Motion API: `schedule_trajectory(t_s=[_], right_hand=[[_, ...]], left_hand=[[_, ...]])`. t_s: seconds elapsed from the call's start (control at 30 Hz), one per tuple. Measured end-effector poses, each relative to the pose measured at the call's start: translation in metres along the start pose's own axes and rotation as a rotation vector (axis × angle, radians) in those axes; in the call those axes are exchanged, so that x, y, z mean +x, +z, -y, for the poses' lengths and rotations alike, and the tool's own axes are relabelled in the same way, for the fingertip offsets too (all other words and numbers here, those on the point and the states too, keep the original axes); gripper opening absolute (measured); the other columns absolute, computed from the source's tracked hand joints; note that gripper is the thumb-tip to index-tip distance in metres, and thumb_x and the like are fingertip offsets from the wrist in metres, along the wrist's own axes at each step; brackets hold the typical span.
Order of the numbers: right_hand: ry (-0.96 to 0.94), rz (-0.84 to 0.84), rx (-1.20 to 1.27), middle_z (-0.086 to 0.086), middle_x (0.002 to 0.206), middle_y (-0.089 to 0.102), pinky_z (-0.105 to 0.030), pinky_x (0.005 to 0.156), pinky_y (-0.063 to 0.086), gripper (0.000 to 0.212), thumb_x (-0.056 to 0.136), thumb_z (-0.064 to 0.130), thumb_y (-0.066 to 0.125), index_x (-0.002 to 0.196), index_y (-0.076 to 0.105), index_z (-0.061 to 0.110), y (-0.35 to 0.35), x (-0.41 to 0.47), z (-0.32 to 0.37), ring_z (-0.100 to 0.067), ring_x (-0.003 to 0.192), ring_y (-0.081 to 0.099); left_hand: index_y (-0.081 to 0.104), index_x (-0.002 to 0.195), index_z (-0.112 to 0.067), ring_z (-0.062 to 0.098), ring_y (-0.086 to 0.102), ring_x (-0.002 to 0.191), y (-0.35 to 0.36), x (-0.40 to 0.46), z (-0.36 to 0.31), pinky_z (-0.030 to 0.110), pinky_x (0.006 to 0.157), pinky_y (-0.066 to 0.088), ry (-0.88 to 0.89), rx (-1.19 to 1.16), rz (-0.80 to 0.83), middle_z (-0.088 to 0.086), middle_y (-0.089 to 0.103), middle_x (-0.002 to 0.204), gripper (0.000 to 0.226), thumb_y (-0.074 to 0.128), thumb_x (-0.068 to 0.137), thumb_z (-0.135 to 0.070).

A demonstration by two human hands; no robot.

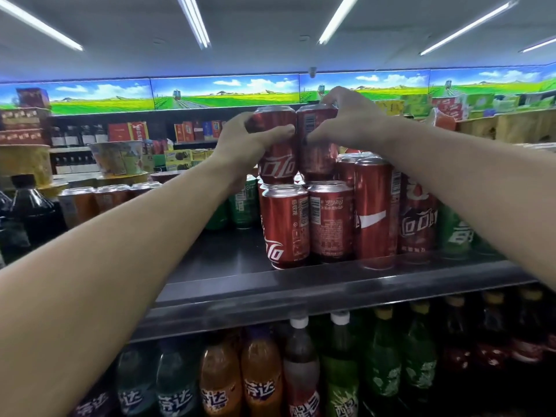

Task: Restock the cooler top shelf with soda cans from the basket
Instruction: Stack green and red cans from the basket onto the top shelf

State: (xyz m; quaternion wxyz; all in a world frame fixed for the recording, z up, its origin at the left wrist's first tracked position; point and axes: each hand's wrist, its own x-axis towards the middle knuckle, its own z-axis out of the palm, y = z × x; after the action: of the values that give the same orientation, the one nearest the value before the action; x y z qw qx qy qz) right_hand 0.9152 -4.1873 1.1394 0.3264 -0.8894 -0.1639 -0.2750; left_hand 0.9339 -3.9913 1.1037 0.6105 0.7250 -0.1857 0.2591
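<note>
- left hand [240, 142] wraps a red soda can [275, 145], thumb across the front, fingers curled round the far side.
- right hand [346, 121] grips a second red can [316, 139] from the right and over its top, thumb on the front near the barcode.
- the two held cans touch side by side and sit on, or just above, two red cans of the bottom layer [307, 224] near the front edge of the top shelf [301, 284]; can't tell if they are fully seated yet.
- risk: the upper cans have to land on the narrow rims below. if off-centre, one would likely tip forward over the front edge when let go.
- risk: the bottom pair stands close to the front lip, so a downward push or sideways nudge could slide them off.
- risk: releasing both hands at once gives no check on either can. better to test one first, i'd judge.
- risk: the right forearm passes just above the taller red cans [373, 212] on the right. dropping the elbow could knock them.
- look of the cans: short red aluminium, white script logo, silver rim at top, barcode and small print on the side, glossy, no dents visible.
- green cans [243, 203] stand behind on the left. left front of the shelf is bare dark metal.
- bottles [261, 371] on the shelf below. basket is not in view.
</note>
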Motion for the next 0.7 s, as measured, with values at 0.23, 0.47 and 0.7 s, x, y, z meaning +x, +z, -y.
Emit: schedule_trajectory(t_s=[0.23, 0.47, 0.7], right_hand=[[-0.005, 0.074, -0.029, -0.004, 0.11, 0.061, -0.027, 0.069, 0.045, 0.068, 0.081, 0.029, 0.084, 0.137, 0.048, 0.014, 0.0, 0.007, 0.001, -0.014, 0.089, 0.058], [0.003, 0.127, -0.01, -0.005, 0.115, 0.063, -0.023, 0.067, 0.046, 0.077, 0.083, 0.031, 0.084, 0.146, 0.043, 0.014, 0.001, 0.008, -0.004, -0.016, 0.095, 0.062], [0.007, 0.113, -0.002, -0.006, 0.117, 0.062, -0.033, 0.084, 0.049, 0.08, 0.081, 0.034, 0.083, 0.146, 0.04, 0.017, 0.002, 0.008, -0.008, -0.023, 0.107, 0.061]], left_hand=[[0.069, 0.119, -0.006, 0.025, 0.077, 0.1, -0.003, -0.003, 0.003, 0.048, 0.092, 0.062, 0.023, 0.013, -0.006, 0.01, 0.076, 0.111, 0.045, 0.087, 0.083, -0.026], [0.065, 0.121, -0.012, 0.023, 0.075, 0.104, -0.008, -0.006, 0.005, 0.047, 0.096, 0.06, 0.015, 0.051, 0.006, 0.007, 0.075, 0.113, 0.05, 0.086, 0.083, -0.037], [0.063, 0.124, -0.016, 0.017, 0.071, 0.105, -0.007, -0.009, 0.004, 0.038, 0.093, 0.06, 0.051, 0.116, 0.014, 0.001, 0.071, 0.116, 0.052, 0.084, 0.084, -0.041]])
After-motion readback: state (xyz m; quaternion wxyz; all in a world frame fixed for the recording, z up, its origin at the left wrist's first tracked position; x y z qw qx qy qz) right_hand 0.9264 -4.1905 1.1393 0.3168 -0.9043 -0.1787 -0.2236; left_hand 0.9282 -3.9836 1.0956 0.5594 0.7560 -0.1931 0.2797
